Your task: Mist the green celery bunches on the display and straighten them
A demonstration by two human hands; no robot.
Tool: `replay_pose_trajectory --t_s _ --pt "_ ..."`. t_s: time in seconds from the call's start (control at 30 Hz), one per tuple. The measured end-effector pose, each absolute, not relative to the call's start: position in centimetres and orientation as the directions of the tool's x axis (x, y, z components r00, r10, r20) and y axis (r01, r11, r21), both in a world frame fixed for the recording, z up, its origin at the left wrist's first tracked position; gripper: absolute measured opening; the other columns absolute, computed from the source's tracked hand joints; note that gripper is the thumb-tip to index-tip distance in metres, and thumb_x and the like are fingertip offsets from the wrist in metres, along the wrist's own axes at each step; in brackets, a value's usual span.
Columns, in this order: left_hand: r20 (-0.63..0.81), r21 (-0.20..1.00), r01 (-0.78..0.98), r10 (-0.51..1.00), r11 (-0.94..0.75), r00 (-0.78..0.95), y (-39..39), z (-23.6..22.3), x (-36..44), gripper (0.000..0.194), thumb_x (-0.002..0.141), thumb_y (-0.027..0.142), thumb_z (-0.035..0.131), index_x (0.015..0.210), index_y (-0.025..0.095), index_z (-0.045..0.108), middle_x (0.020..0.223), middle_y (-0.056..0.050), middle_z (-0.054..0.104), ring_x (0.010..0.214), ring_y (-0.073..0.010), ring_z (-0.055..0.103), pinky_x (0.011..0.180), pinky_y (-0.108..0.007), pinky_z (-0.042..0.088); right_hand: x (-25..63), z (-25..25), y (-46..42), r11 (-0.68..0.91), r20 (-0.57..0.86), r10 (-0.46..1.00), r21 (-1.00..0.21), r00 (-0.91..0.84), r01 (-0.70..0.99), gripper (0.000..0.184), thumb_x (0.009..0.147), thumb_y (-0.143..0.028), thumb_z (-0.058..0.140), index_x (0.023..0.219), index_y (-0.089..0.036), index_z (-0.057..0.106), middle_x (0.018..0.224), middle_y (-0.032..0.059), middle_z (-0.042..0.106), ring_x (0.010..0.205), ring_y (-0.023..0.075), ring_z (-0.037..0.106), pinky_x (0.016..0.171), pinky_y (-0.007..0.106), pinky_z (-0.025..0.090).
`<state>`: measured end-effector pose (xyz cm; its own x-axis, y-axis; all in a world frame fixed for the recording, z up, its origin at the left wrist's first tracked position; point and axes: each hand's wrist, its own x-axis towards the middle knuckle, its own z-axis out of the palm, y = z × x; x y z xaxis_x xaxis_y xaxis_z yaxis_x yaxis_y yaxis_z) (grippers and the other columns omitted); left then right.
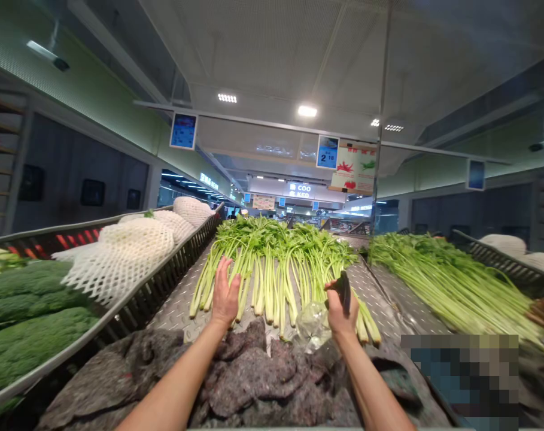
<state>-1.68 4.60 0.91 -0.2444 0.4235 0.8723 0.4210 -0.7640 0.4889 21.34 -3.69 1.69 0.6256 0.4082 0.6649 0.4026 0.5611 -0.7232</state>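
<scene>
Green celery [276, 281] lies spread in a wide row, its pale stalk ends toward me and its leaves away. My left hand [225, 293] rests at the left part of the row, fingers stretched out and thumb apart, holding nothing. At the right side of the row, my right hand [341, 308] is closed around a black, elongated object [345, 292] whose kind I cannot make out. A crumpled clear plastic piece [314, 326] shows beside the right hand, over the stalk ends; whether the hand grips it too I cannot tell.
Grey felt cloth [258, 371] lies bunched in front. Left, a black slatted divider [155, 281] borders broccoli [33, 323] and produce in white foam nets [123, 251]. A mirror [451, 281] stands at the right, reflecting the celery. Price signs [328, 152] hang above.
</scene>
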Motion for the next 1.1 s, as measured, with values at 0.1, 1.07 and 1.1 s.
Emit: replay_pose_trajectory --t_s 0.1,1.07,1.1 --pt "0.862 0.505 0.381 0.426 -0.775 -0.276 4.3 0.9 -2.1 0.047 0.081 0.041 0.031 0.120 0.015 0.037 0.131 -0.014 0.034 0.123 -0.0217 0.029 0.103 -0.042 0.022 21.8 1.0 -3.5 0.630 0.692 0.362 -0.676 0.625 0.383 0.024 0.064 -0.029 0.051 0.083 -0.017 0.055 0.081 0.0037 0.060 0.077 0.0182 0.056 0.072 0.030 0.042" --pt "0.899 0.434 0.481 0.332 -0.762 -0.286 2.6 1.4 -3.0 0.050 0.084 0.041 0.023 0.124 0.013 0.033 0.135 -0.014 0.028 0.126 -0.0201 0.023 0.104 -0.041 0.020 12.6 3.1 -2.9 0.745 0.861 0.424 -0.507 0.279 0.433 0.030 0.066 -0.029 0.048 0.093 -0.015 0.052 0.085 0.0035 0.058 0.049 0.0090 0.045 0.051 0.024 0.039" --pt "0.897 0.437 0.483 0.326 -0.759 -0.298 2.7 1.4 -3.1 0.049 0.084 0.040 0.022 0.124 0.014 0.033 0.135 -0.014 0.028 0.126 -0.0200 0.023 0.104 -0.041 0.019 12.2 2.9 -3.0 0.753 0.875 0.422 -0.484 0.237 0.446 0.030 0.066 -0.028 0.048 0.092 -0.016 0.052 0.083 0.0032 0.058 0.050 0.0093 0.045 0.052 0.024 0.040"
